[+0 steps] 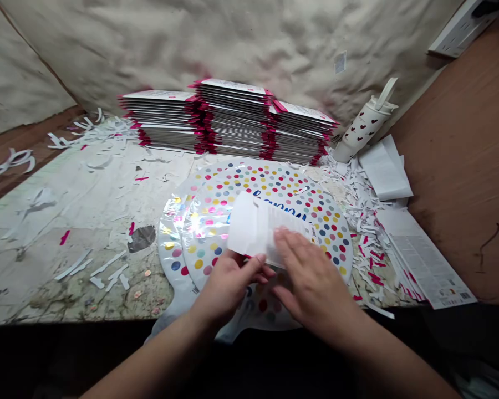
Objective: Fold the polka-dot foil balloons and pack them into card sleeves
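A white printed paper sleeve (247,224) with a folded end is tilted above the flat foil balloons. My left hand (230,282) pinches its lower edge, thumb in front. Across the printed side of the sleeve lies my right hand (307,271), its fingers stretched out and its thumb apart below. The right palm hides part of the print. Beneath both hands, the overlapping round foil balloons (216,191) carry coloured dots and blue lettering, partly covered by the sleeve.
Three stacks of folded pink-edged sleeves (237,122) stand against the covered wall. A white tumbler with hearts (363,130) leans at the back right. Loose printed sheets (432,260) lie at the right, among paper scraps (357,194). More strips (112,271) litter the left side.
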The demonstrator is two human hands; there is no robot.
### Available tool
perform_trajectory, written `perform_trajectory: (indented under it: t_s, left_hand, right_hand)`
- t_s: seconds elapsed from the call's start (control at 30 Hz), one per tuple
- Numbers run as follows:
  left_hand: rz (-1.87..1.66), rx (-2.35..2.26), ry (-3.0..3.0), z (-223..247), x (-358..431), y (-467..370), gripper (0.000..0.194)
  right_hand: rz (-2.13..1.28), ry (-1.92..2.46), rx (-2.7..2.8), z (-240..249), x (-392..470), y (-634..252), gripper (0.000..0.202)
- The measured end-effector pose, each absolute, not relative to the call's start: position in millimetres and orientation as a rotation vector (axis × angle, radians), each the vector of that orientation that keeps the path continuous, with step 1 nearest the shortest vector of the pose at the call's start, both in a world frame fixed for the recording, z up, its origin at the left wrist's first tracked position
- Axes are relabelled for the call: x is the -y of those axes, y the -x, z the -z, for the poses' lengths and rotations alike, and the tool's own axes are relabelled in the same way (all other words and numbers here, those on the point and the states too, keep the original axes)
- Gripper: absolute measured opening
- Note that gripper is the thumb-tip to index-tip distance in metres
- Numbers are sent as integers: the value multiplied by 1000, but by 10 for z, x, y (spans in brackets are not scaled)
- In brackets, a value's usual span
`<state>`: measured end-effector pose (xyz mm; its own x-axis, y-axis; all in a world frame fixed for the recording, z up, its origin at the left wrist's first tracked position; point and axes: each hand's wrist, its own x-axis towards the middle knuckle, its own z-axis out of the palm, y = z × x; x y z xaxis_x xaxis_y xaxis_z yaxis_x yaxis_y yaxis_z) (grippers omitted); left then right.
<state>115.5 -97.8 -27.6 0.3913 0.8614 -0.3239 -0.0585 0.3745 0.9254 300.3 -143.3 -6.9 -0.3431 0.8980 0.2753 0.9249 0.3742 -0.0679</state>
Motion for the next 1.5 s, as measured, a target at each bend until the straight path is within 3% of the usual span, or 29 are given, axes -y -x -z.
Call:
perform_trajectory:
  t_s: [0.07, 0.2, 0.3, 0.37, 0.5, 0.73, 0.8, 0.87, 0.97, 1.1, 1.2, 1.27, 1.33, 1.5]
  left_hand:
    - [-817, -1038, -1322, 246, 987, -1059, 38]
    - [-1326, -1304, -2152, 314, 776, -637, 58]
    - [-884, -934, -2644, 470, 668, -424, 37]
    - [-565, -770, -2696, 588, 716, -399, 36]
    - [-387, -774, -2577, 701, 945, -482, 35]
    - [-333, -1231, -2503, 562, 799, -702, 18]
    - [-296, -1436, -2501, 568, 667, -737, 28]
    - [-268, -1496, -2482, 591, 562, -736, 38]
    - [-339, -1422, -2430, 577, 539, -700, 32]
    - [-726, -1397, -2204, 395, 778, -693, 18]
    - [-455, -1173, -1615, 311, 963, -752, 30]
    - [-429, -1043, -1115, 344, 1002, -812, 34]
    - [-626, -1008, -771, 416, 984, -872, 31]
    - [-842, -1002, -521, 491, 927, -955, 20]
  right_hand:
    - [161, 1483, 2266, 209, 1274, -2819, 50]
    - [-4, 1032, 2137, 362, 1018, -2922, 38]
    - [-59, 927, 2209, 487, 1040, -3045, 39]
    - [11, 901, 2344, 604, 1153, -3048, 35]
    - [114, 884, 2474, 765, 1398, -2978, 21]
    - [-486, 1557, 2226, 587, 1141, -2938, 11]
    - [-392, 1695, 2219, 537, 1052, -2904, 16]
    - [-274, 1648, 2341, 516, 1033, -2835, 38]
    - [-156, 1454, 2655, 530, 1069, -2698, 51]
    - [167, 1495, 2758, 552, 1041, -2610, 43]
    - [331, 1405, 2639, 521, 1011, -2625, 37]
    - [368, 1271, 2529, 492, 1043, -2621, 34]
    - [377, 1136, 2460, 475, 1110, -2598, 32]
    - [353, 1043, 2365, 493, 1241, -2582, 31]
